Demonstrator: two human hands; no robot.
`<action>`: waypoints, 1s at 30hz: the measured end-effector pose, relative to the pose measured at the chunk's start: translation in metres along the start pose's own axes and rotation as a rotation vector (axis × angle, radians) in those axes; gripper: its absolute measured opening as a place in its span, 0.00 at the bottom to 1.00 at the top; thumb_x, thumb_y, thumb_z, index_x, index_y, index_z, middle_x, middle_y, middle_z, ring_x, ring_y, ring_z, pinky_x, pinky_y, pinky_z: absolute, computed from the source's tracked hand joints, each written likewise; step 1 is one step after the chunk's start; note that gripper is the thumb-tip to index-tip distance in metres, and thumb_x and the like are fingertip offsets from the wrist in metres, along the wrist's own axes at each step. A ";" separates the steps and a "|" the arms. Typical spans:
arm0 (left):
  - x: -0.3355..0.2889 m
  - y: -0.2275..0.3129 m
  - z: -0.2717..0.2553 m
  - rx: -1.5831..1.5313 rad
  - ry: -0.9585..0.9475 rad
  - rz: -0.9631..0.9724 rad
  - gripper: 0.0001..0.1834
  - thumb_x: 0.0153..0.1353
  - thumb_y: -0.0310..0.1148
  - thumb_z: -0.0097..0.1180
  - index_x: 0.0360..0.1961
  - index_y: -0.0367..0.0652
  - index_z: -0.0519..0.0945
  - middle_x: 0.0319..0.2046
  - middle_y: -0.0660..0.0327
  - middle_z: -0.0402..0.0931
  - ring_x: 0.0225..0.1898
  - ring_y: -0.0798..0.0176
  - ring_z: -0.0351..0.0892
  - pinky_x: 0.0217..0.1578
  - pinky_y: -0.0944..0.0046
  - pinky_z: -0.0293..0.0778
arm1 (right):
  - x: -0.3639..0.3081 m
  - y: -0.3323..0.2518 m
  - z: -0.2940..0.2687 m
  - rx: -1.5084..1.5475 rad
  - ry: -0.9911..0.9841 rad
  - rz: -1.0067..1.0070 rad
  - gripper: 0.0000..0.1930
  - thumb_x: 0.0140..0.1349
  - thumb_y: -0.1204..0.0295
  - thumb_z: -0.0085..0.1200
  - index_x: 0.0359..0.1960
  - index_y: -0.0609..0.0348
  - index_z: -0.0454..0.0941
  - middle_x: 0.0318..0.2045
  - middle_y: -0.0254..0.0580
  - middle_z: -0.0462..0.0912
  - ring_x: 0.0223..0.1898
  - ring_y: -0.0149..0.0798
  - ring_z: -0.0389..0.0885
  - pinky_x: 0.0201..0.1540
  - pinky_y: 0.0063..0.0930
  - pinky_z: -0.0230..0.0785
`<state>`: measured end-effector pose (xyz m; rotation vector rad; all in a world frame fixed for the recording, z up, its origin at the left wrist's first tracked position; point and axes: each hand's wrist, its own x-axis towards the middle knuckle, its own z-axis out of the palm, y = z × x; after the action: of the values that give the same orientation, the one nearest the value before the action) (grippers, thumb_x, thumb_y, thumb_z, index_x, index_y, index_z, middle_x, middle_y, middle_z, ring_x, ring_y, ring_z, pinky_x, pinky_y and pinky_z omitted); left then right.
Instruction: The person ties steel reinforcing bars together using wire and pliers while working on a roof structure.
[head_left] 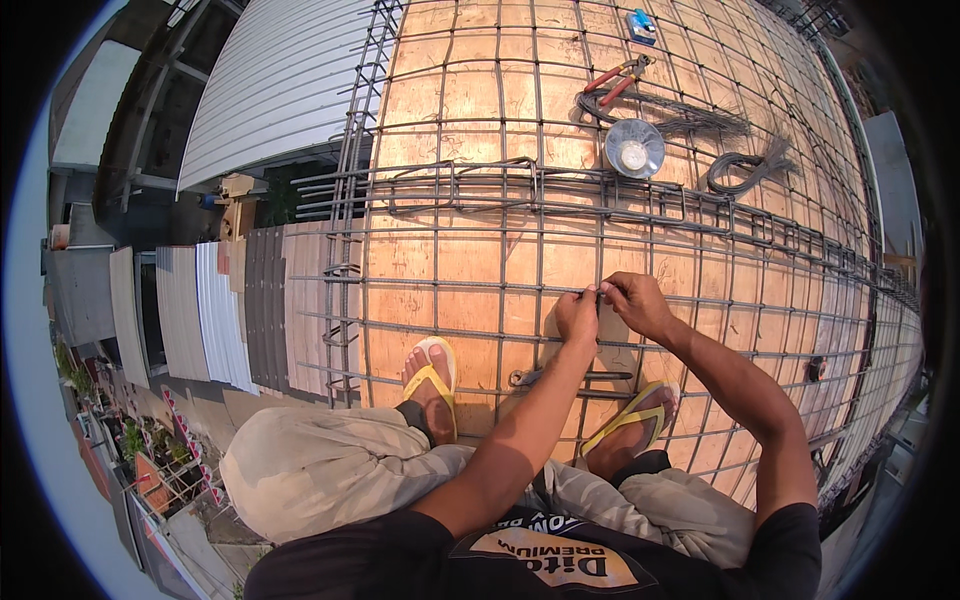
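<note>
My left hand (pixel 578 316) and my right hand (pixel 637 304) meet over a crossing in the steel rebar grid (pixel 537 250), in front of my feet. Both are closed, thumbs and fingertips pinched close together. Whatever lies between the fingers is too small to make out. Just nearer to me, a dark metal hand tool (pixel 590 376) with a rounded head and long handles rests across the bars, partly behind my left forearm. Beyond my hands, a rebar beam cage (pixel 460 190) runs from left to right.
Farther off lie red-handled pincers (pixel 616 80), a bundle of thin wire (pixel 700 118), a wire coil (pixel 735 178), a clear round container (pixel 634 150) and a small blue box (pixel 641 28). Plywood (pixel 440 80) lies under the grid. At left, the deck ends above lower roofs (pixel 270 90).
</note>
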<state>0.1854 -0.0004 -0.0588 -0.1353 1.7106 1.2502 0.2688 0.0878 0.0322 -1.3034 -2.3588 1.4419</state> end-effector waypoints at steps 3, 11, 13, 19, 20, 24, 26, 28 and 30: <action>0.001 0.003 -0.004 0.002 0.012 0.007 0.13 0.62 0.35 0.63 0.34 0.33 0.77 0.28 0.59 0.79 0.29 0.68 0.76 0.31 0.66 0.73 | -0.003 0.004 0.001 -0.031 -0.022 -0.051 0.11 0.66 0.69 0.54 0.33 0.66 0.82 0.22 0.49 0.83 0.23 0.45 0.82 0.28 0.34 0.72; -0.030 0.033 0.005 0.089 0.073 0.012 0.21 0.50 0.36 0.73 0.36 0.30 0.79 0.33 0.53 0.83 0.34 0.62 0.80 0.38 0.63 0.75 | -0.003 0.041 -0.030 0.271 -0.080 0.283 0.16 0.67 0.64 0.55 0.33 0.67 0.84 0.19 0.40 0.83 0.20 0.29 0.80 0.25 0.26 0.71; -0.036 0.039 0.007 0.026 0.064 0.006 0.20 0.49 0.35 0.73 0.35 0.30 0.80 0.33 0.53 0.83 0.35 0.61 0.81 0.39 0.62 0.75 | 0.006 0.037 -0.037 -0.019 -0.110 0.272 0.18 0.68 0.64 0.55 0.27 0.68 0.83 0.16 0.39 0.80 0.17 0.28 0.78 0.23 0.26 0.71; -0.031 0.032 0.011 0.154 0.142 0.016 0.19 0.50 0.36 0.72 0.38 0.34 0.81 0.35 0.55 0.86 0.38 0.58 0.85 0.42 0.60 0.76 | 0.040 0.040 -0.050 -0.146 -0.308 0.430 0.19 0.61 0.57 0.62 0.29 0.66 0.87 0.16 0.45 0.82 0.19 0.35 0.82 0.25 0.30 0.73; -0.030 0.033 0.014 0.146 0.140 0.024 0.19 0.50 0.36 0.72 0.38 0.34 0.81 0.35 0.55 0.86 0.38 0.58 0.85 0.42 0.60 0.76 | 0.046 0.040 -0.048 -0.343 -0.302 0.359 0.20 0.59 0.56 0.63 0.29 0.65 0.87 0.17 0.48 0.82 0.20 0.39 0.82 0.27 0.33 0.74; -0.033 0.026 0.020 0.312 0.308 0.080 0.19 0.50 0.40 0.72 0.34 0.40 0.77 0.30 0.58 0.84 0.35 0.52 0.83 0.42 0.52 0.75 | 0.056 0.045 -0.021 -0.366 -0.139 0.272 0.18 0.53 0.58 0.65 0.29 0.64 0.87 0.21 0.54 0.83 0.24 0.46 0.84 0.33 0.37 0.76; -0.037 0.028 0.025 0.307 0.319 0.087 0.19 0.50 0.40 0.71 0.35 0.39 0.77 0.31 0.57 0.83 0.35 0.52 0.83 0.42 0.52 0.75 | 0.062 0.046 -0.008 -0.136 0.013 0.378 0.13 0.51 0.65 0.63 0.27 0.66 0.86 0.19 0.53 0.83 0.21 0.40 0.84 0.27 0.35 0.75; -0.040 0.028 0.029 0.311 0.327 0.107 0.20 0.51 0.40 0.71 0.37 0.39 0.76 0.31 0.57 0.82 0.36 0.50 0.82 0.42 0.51 0.74 | 0.059 0.048 -0.003 -0.157 0.074 0.338 0.13 0.51 0.66 0.62 0.26 0.67 0.85 0.19 0.52 0.83 0.20 0.38 0.84 0.25 0.35 0.75; -0.040 0.028 0.031 0.331 0.346 0.104 0.20 0.51 0.39 0.71 0.37 0.39 0.75 0.31 0.57 0.82 0.37 0.50 0.82 0.43 0.50 0.74 | 0.058 0.047 0.002 -0.174 0.131 0.319 0.12 0.50 0.67 0.61 0.26 0.67 0.84 0.19 0.51 0.83 0.20 0.37 0.84 0.25 0.34 0.75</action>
<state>0.2096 0.0202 -0.0102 -0.0680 2.2259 1.0416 0.2604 0.1358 -0.0241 -1.8285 -2.3138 1.1929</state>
